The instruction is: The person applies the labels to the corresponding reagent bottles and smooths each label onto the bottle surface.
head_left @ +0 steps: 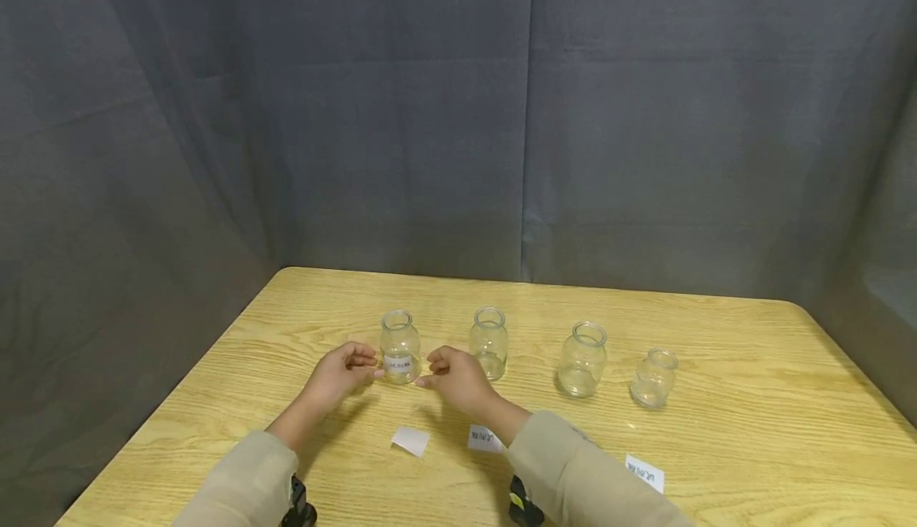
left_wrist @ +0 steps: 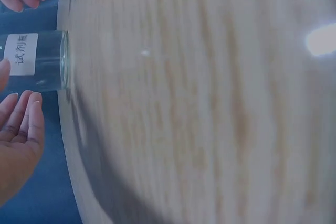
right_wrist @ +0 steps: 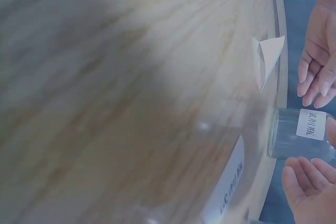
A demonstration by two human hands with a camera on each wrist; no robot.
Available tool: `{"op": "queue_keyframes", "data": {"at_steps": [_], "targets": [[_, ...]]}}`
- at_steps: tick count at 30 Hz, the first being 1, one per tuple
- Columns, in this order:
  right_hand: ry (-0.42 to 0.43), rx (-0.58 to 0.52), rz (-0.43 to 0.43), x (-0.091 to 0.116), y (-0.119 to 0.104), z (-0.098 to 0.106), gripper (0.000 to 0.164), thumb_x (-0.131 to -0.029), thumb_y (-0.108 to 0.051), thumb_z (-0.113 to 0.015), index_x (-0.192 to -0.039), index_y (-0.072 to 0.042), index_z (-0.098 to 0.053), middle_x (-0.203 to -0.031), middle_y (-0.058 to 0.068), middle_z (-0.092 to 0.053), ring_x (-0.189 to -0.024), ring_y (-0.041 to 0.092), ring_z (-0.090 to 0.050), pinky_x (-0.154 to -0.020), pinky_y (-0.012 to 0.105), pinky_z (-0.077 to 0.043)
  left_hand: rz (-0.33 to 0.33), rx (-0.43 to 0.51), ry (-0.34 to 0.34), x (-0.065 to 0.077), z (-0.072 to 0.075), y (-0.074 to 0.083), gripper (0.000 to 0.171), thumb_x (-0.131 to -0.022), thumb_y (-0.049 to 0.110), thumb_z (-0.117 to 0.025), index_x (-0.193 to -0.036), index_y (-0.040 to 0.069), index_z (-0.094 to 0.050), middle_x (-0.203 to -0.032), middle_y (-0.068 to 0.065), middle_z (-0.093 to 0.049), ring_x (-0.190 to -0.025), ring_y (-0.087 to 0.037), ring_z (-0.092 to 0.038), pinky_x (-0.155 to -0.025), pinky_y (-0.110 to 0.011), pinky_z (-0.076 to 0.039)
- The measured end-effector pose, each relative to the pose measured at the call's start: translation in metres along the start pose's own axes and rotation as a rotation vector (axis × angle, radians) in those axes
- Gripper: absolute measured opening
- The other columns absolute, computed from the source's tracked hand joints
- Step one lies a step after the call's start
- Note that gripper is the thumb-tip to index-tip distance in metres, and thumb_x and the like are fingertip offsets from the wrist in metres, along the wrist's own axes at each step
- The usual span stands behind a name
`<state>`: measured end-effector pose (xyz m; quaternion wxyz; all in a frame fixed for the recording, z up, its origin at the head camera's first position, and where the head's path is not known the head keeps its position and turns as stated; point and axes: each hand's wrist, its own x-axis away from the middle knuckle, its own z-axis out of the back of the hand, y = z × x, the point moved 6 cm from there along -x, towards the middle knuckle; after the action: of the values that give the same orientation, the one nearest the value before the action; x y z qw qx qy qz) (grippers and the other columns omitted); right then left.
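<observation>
A clear glass jar (head_left: 399,345) stands upright at the left end of a row, a white label (head_left: 398,364) with dark writing on its front. My left hand (head_left: 345,369) is at the jar's left side, fingers loosely bent. On the other side is my right hand (head_left: 458,382), its fingers pointing towards the glass. Both wrist views show slim gaps between the fingers and the jar (left_wrist: 50,69); whether either thumb touches it I cannot tell. Neither hand holds anything. In the right wrist view the label (right_wrist: 311,124) lies flat on the glass.
Three more glass jars, the nearest (head_left: 489,344), then another (head_left: 582,360) and a smaller one (head_left: 653,380), stand to the right. In front lie a blank white paper piece (head_left: 411,441) and two written labels (head_left: 485,439) (head_left: 645,473). Grey curtain (head_left: 401,113) surrounds the wooden table (head_left: 752,400).
</observation>
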<state>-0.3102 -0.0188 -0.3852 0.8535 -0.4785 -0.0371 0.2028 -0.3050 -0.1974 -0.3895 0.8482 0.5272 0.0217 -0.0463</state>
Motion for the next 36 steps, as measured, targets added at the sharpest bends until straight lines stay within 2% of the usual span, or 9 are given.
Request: {"op": "queue_keyframes", "data": {"at_steps": [4, 9, 17, 27, 36], "targets": [[-0.019, -0.016, 0.008, 0.006, 0.000, 0.003, 0.041, -0.076, -0.017, -0.066, -0.107, 0.007, -0.052, -0.099, 0.017, -0.057, -0.090, 0.027, -0.053, -0.073, 0.034, -0.046, 0.047, 0.038, -0.007, 0.006, -0.002, 0.003, 0.030, -0.077, 0.006, -0.063, -0.103, -0.005, -0.052, -0.096, -0.014, -0.055, -0.086, -0.023, -0.052, -0.070, -0.030, -0.046], [-0.036, -0.010, 0.021, 0.014, 0.002, 0.009, 0.041, -0.076, -0.018, -0.066, -0.106, 0.007, -0.052, -0.095, 0.015, -0.057, -0.086, 0.025, -0.053, -0.070, 0.032, -0.047, 0.036, 0.034, -0.019, 0.008, -0.009, 0.007, 0.026, -0.077, 0.004, -0.063, -0.100, -0.004, -0.054, -0.092, -0.010, -0.056, -0.082, -0.019, -0.053, -0.068, -0.029, -0.046], [-0.072, 0.006, 0.038, 0.028, 0.008, 0.015, 0.043, -0.075, -0.019, -0.066, -0.105, 0.008, -0.052, -0.089, 0.012, -0.056, -0.081, 0.021, -0.052, -0.070, 0.031, -0.047, 0.029, 0.023, -0.077, 0.013, -0.023, 0.014, 0.024, -0.077, 0.005, -0.062, -0.099, -0.002, -0.055, -0.093, -0.008, -0.057, -0.084, -0.019, -0.052, -0.071, -0.030, -0.046], [-0.114, 0.008, 0.028, 0.040, 0.013, 0.026, 0.046, -0.076, -0.022, -0.066, -0.107, 0.008, -0.050, -0.088, 0.008, -0.055, -0.080, 0.020, -0.052, -0.069, 0.033, -0.046, -0.040, 0.064, -0.201, 0.020, -0.045, 0.029, 0.032, -0.078, 0.010, -0.063, -0.102, -0.008, -0.051, -0.096, -0.015, -0.055, -0.082, -0.020, -0.052, -0.069, -0.028, -0.046], [-0.144, -0.015, 0.021, 0.054, 0.021, 0.039, 0.049, -0.077, -0.023, -0.064, -0.109, 0.010, -0.047, -0.092, 0.011, -0.054, -0.081, 0.020, -0.051, -0.070, 0.036, -0.046, -0.106, 0.090, -0.348, 0.021, -0.069, 0.043, 0.035, -0.078, 0.008, -0.063, -0.104, -0.011, -0.049, -0.096, -0.016, -0.053, -0.082, -0.020, -0.051, -0.070, -0.029, -0.046]]}}
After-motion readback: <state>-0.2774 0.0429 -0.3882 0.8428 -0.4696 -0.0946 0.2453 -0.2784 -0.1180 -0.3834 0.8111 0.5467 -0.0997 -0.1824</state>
